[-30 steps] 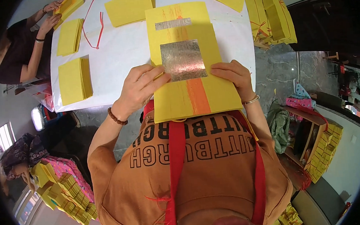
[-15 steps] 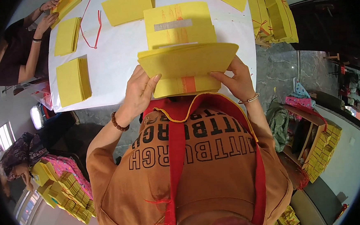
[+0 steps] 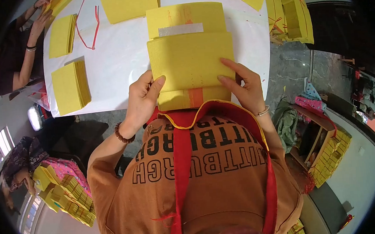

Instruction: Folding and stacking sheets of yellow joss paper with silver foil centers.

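Note:
A thick stack of yellow paper sheets (image 3: 190,59) lies in front of me on a larger yellow paper pile (image 3: 175,99) with an orange-red band at its near side. My left hand (image 3: 145,91) grips the stack's left edge, thumb on top and the other fingers at the side. At the right edge, my right hand (image 3: 246,83) rests its thumb and forefinger apart on the top sheet; its remaining fingers curl against the side, partly hidden. A pale strip (image 3: 180,29) crosses the yellow paper behind the stack.
Yellow paper stacks (image 3: 70,87) stand left on the white-covered table (image 3: 120,65), near a red cord (image 3: 94,30). Another person's hand (image 3: 40,23) handles yellow paper at far left. Tied yellow bundles (image 3: 297,18) sit beyond the right edge; a wooden shelf (image 3: 322,145) stands lower right.
The yellow stack, bent and raised at its near edge before, now lies flatter with its top face showing. My right forefinger has come onto the top sheet. The view has shifted slightly.

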`<move>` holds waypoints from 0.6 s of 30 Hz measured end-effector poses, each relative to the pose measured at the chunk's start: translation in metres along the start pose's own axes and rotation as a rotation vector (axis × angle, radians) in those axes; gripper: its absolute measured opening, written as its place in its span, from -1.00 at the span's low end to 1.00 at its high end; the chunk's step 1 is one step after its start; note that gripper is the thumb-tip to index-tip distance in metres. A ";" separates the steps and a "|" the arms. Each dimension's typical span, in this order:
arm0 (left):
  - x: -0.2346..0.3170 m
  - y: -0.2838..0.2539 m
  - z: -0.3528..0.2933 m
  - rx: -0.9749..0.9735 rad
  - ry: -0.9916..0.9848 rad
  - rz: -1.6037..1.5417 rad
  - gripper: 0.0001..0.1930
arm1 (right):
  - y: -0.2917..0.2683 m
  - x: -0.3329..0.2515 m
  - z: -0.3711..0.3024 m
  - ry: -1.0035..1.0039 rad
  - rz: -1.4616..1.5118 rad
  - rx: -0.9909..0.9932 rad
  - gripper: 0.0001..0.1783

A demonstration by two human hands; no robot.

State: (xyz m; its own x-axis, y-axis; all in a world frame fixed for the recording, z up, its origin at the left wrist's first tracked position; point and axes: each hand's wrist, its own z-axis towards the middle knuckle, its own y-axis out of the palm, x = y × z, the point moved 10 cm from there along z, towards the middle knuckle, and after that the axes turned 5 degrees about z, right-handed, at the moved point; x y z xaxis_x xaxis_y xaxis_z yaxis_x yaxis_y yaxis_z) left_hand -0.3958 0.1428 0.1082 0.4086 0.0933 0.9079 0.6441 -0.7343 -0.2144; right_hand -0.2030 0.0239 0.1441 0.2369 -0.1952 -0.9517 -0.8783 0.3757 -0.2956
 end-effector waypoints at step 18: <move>-0.010 0.001 0.011 -0.064 -0.166 -0.255 -0.89 | 0.004 0.004 0.004 0.118 -0.071 0.074 -0.63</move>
State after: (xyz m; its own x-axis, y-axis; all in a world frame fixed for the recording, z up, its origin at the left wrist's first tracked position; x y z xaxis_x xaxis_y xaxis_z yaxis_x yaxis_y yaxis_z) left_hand -0.3923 0.1487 0.0952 0.3425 0.3848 0.8571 0.6996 -0.7134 0.0407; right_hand -0.2042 0.0287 0.1387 0.2426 -0.3269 -0.9134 -0.8273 0.4219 -0.3708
